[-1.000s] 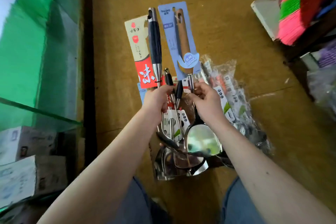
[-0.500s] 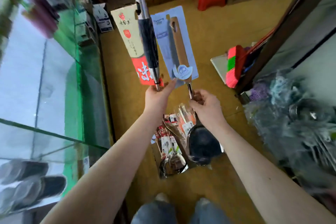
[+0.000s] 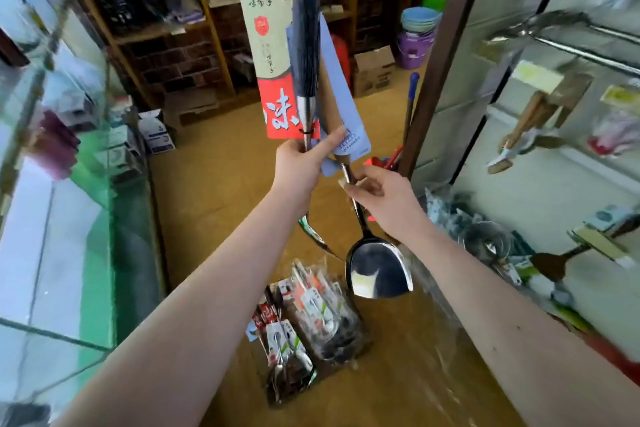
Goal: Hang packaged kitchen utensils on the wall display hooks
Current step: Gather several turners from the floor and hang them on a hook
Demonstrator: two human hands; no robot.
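In mid-air, a dark-handled steel utensil [image 3: 304,45] is gripped by the left hand [image 3: 299,166], a blue-carded steel spatula [image 3: 379,270] pinched by the right hand [image 3: 384,198]; crossed together, either could be snagged and dropped

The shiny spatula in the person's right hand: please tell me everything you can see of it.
The spatula has a broad, mirror-bright metal blade, a thin metal shaft and a brown, wood-looking handle backed by a pale blue card. It hangs blade down, slightly tilted, in mid-air above the floor. The right hand pinches the shaft just below the card. The left hand, gripping a dark-handled utensil that overlaps the handle, has a finger laid across the card.
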